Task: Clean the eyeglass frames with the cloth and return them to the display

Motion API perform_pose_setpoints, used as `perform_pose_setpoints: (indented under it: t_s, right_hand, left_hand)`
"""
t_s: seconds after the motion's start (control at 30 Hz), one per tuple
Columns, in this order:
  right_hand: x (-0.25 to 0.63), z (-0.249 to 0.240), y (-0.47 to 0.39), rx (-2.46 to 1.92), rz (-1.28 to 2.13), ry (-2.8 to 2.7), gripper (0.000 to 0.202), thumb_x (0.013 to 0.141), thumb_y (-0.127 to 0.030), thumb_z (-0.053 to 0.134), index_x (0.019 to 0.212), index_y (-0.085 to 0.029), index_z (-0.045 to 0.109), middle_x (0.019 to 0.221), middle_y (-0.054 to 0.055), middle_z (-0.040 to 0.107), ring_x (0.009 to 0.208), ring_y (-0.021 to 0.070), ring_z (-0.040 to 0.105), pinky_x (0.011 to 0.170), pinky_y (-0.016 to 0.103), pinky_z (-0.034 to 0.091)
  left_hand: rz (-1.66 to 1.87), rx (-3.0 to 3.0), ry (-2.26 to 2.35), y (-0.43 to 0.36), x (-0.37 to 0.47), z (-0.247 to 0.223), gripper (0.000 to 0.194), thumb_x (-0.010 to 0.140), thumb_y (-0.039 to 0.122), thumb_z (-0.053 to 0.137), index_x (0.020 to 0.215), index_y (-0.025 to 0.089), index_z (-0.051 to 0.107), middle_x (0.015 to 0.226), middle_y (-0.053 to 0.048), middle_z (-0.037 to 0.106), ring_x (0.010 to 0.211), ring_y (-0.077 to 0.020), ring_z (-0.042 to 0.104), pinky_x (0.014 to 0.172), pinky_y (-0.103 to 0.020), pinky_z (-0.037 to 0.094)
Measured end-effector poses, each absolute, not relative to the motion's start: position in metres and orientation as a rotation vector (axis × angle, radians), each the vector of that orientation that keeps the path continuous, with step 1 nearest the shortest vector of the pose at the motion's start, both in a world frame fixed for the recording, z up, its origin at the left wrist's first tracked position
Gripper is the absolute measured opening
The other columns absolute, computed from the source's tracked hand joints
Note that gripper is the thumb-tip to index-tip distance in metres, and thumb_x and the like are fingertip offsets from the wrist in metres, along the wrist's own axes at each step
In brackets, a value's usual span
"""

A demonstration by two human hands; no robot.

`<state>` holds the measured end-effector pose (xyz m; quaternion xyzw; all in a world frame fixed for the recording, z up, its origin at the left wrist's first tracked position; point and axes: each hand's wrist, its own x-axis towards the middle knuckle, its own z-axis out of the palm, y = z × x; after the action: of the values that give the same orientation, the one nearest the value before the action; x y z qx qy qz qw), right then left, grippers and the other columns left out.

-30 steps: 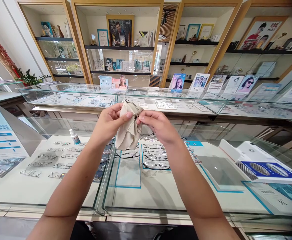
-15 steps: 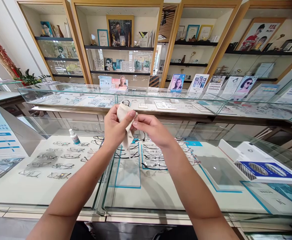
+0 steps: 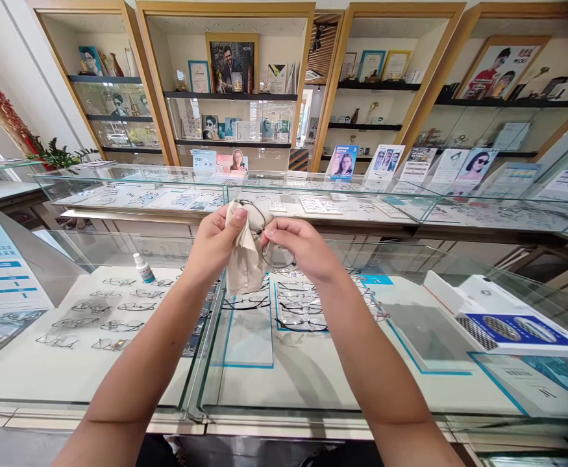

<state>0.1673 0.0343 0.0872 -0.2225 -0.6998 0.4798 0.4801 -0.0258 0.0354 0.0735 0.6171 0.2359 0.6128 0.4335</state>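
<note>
Above the glass display counter, my left hand [image 3: 214,241] is closed on a cream cloth [image 3: 245,266], which hangs down from its thumb and fingers. My right hand [image 3: 299,245] pinches a pair of dark thin-framed eyeglasses [image 3: 278,264] near the middle of the frame. One round lens shows below my right fingertips, while the other side of the frame runs up beside the cloth, partly covered by it. The two hands are close together, with the cloth and glasses between them.
A white spray bottle [image 3: 143,268] stands on the counter [image 3: 284,383] at the left, near rows of eyeglasses [image 3: 125,325]. An open white and blue box [image 3: 522,329] lies at the right. A second glass showcase [image 3: 361,185] with upright cards crosses behind.
My hands have moved slightly apart. The cloth now hangs wider and lower from my left hand, and more of the eyeglasses shows by my right hand.
</note>
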Motion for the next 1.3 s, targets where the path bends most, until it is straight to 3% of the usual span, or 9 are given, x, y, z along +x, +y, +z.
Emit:
perform_pose_setpoints:
  t_s: [0.13, 0.3, 0.5, 0.93, 1.1, 1.3]
  right_hand:
    - [0.171, 0.089, 0.032, -0.533, 1.249, -1.634, 0.017, 0.087, -0.034, 0.075, 0.075, -0.021, 0.073, 0.083, 0.0, 0.07, 0.082, 0.0142, 0.057, 0.082, 0.03, 0.043]
    - [0.164, 0.087, 0.029, -0.509, 1.326, -1.643, 0.02, 0.086, -0.038, 0.078, 0.077, -0.021, 0.073, 0.085, 0.001, 0.069, 0.083, 0.0147, 0.057, 0.079, 0.029, 0.044]
    - [0.163, 0.087, 0.024, -0.407, 1.397, -1.671, 0.021, 0.09, -0.037, 0.077, 0.079, -0.02, 0.073, 0.083, 0.001, 0.067, 0.08, 0.0137, 0.057, 0.079, 0.029, 0.045]
    - [0.169, 0.092, 0.019, -0.473, 1.168, -1.857, 0.021, 0.1, -0.031, 0.067, 0.082, -0.02, 0.069, 0.089, 0.001, 0.069, 0.085, 0.0145, 0.062, 0.084, 0.03, 0.05]
    - [0.164, 0.089, 0.019, -0.473, 1.244, -1.875, 0.023, 0.099, -0.039, 0.07, 0.086, -0.02, 0.07, 0.09, 0.001, 0.07, 0.086, 0.0158, 0.063, 0.085, 0.032, 0.052]
    - [0.165, 0.092, 0.018, -0.509, 1.195, -1.922, 0.032, 0.098, -0.047, 0.072, 0.081, -0.02, 0.065, 0.086, 0.001, 0.067, 0.083, 0.0158, 0.059, 0.082, 0.032, 0.048]
  left_hand:
    - [1.448, 1.566, 0.487, 0.037, -0.027, 0.075, 0.041, 0.083, 0.044, 0.095, 0.108, 0.02, 0.074, 0.085, -0.002, 0.074, 0.064, -0.0118, 0.063, 0.057, -0.021, 0.052]
    - [1.593, 1.547, 0.452, 0.037, -0.022, 0.072, 0.047, 0.067, 0.031, 0.105, 0.103, 0.021, 0.075, 0.087, -0.001, 0.074, 0.069, -0.0117, 0.066, 0.061, -0.02, 0.055]
    - [1.614, 1.473, 0.454, 0.031, -0.015, 0.066, 0.043, 0.077, 0.04, 0.099, 0.114, 0.024, 0.082, 0.081, 0.0, 0.072, 0.067, -0.0114, 0.065, 0.063, -0.021, 0.055]
    - [1.702, 1.362, 0.474, 0.019, -0.005, 0.072, 0.035, 0.072, 0.033, 0.102, 0.097, 0.02, 0.081, 0.076, 0.001, 0.074, 0.061, -0.0095, 0.064, 0.06, -0.021, 0.054]
    - [1.704, 1.384, 0.484, 0.019, -0.006, 0.071, 0.035, 0.076, 0.042, 0.1, 0.091, 0.021, 0.076, 0.065, 0.004, 0.068, 0.046, -0.0091, 0.056, 0.045, -0.021, 0.044]
    - [1.746, 1.318, 0.561, 0.02, -0.008, 0.07, 0.038, 0.079, 0.048, 0.097, 0.099, 0.02, 0.08, 0.067, 0.003, 0.067, 0.05, -0.0071, 0.056, 0.048, -0.019, 0.045]
